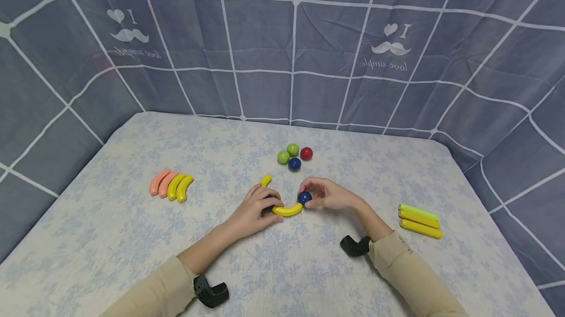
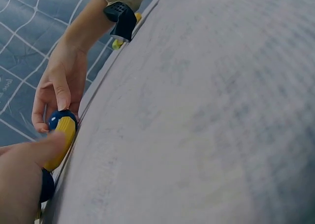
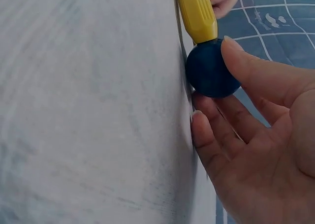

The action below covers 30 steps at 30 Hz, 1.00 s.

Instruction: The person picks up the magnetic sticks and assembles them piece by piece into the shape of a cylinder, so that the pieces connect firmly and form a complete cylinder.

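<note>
In the head view my right hand (image 1: 324, 193) pinches a glossy dark blue ball (image 1: 304, 198) between thumb and fingers. The ball meets the right end of a curved yellow stick (image 1: 288, 210); the right wrist view shows the stick's ribbed end (image 3: 201, 17) against the ball (image 3: 211, 69). My left hand (image 1: 258, 208) is curled over a second blue ball (image 2: 47, 185) at the stick's other end, with most of that ball hidden by the fingers. Another curved yellow stick (image 1: 266, 180) pokes out beyond the left fingers.
Two green balls (image 1: 284, 157), a red ball (image 1: 306, 153) and a blue ball (image 1: 294, 164) sit behind the hands. Curved pink sticks (image 1: 159, 182) and yellow sticks (image 1: 176, 186) lie at left. Several straight yellow and green sticks (image 1: 419, 219) lie at right. A grey curtain (image 1: 265, 37) surrounds the table (image 1: 110, 238).
</note>
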Available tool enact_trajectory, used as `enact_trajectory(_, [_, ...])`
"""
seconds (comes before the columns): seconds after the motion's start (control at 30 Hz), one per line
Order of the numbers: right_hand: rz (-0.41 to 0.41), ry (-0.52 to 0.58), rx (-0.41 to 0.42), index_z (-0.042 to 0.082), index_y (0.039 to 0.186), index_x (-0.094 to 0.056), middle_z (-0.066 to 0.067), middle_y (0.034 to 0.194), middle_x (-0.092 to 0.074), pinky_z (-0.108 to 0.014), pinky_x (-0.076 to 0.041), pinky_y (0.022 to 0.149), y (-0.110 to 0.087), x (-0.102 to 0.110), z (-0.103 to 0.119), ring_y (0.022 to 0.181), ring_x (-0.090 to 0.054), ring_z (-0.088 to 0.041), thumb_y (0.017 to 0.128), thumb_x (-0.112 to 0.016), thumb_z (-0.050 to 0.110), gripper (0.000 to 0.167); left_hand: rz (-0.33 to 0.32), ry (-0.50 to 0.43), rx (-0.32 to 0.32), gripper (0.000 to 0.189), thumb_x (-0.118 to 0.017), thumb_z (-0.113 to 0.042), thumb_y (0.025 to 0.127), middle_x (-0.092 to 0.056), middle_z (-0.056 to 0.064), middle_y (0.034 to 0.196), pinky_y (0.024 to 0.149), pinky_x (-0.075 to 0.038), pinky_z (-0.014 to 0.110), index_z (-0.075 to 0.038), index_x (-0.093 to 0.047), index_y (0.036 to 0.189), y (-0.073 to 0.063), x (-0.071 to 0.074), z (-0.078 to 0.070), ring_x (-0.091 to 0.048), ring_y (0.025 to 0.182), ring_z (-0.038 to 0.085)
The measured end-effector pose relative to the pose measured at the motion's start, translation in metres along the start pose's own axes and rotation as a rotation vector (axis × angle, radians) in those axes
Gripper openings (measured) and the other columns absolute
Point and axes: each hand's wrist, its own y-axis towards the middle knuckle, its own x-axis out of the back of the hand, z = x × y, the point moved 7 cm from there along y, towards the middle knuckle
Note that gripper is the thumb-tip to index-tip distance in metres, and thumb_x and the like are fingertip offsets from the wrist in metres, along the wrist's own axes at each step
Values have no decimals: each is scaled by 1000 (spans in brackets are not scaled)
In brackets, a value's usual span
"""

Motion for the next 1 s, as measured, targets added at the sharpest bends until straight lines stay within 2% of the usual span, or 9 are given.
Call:
enact_trajectory(0.07, [13, -26, -7, -2, 108, -54, -15, 105, -58, -30, -46, 76, 1, 1, 0, 97, -52, -23, 82, -67, 5, 29, -36, -77, 54, 30, -73, -26, 78, -57, 7, 113, 104, -26, 52, -10, -67, 102, 1, 2, 5, -47, 113, 26])
enact_trajectory(0.17, [29, -43, -19, -1, 110, -54, -15, 107, -58, -33, -46, 80, 3, 4, 0, 99, -53, -24, 84, -64, 7, 29, -127, -200, 151, 31, -67, -21, 83, -52, 12, 122, 91, -41, 43, -4, -64, 109, 2, 9, 16, -45, 112, 29])
enact_trajectory(0.3, [-50, -83, -27, -3, 115, -54, -18, 111, -59, -37, -46, 85, 11, 16, 1, 102, -55, -28, 88, -60, 7, 29, -237, -285, 272, 29, -59, -14, 89, -48, 17, 123, 79, -47, 38, 1, -59, 114, 4, 18, 34, -49, 105, 29])
enact_trajectory(0.4, [-167, -126, -17, -6, 120, -52, -21, 113, -57, -39, -47, 86, 19, 27, 1, 102, -55, -31, 89, -57, 5, 33, -262, -289, 353, 31, -60, -13, 89, -50, 17, 118, 83, -47, 42, 3, -57, 116, 5, 22, 43, -52, 102, 30])
enact_trajectory(0.53, [-283, -137, -8, -6, 124, -50, -25, 114, -54, -46, -46, 87, 27, 39, 0, 102, -54, -37, 90, -57, 6, 37, -239, -263, 433, 35, -64, -13, 86, -55, 17, 110, 82, -47, 40, 3, -57, 115, 7, 22, 48, -53, 98, 28])
enact_trajectory(0.63, [-328, -166, -9, -4, 125, -51, -25, 115, -54, -48, -46, 87, 33, 43, -1, 102, -54, -37, 89, -59, 7, 38, -225, -233, 461, 34, -67, -13, 83, -58, 15, 105, 79, -47, 36, 3, -59, 112, 9, 21, 50, -54, 94, 26])
enact_trajectory(0.77, [-342, -235, -26, 0, 124, -54, -21, 114, -53, -45, -46, 86, 39, 46, -2, 102, -53, -34, 89, -59, 8, 36, -227, -210, 474, 32, -68, -11, 81, -60, 14, 102, 74, -46, 33, 3, -62, 110, 11, 21, 50, -54, 88, 24])
enact_trajectory(1.0, [-325, -281, -12, 0, 121, -56, -19, 113, -54, -41, -48, 84, 48, 43, -3, 100, -56, -33, 86, -62, 6, 36, -252, -255, 489, 31, -66, -7, 81, -61, 15, 104, 79, -47, 37, 3, -62, 110, 9, 21, 50, -55, 91, 26])
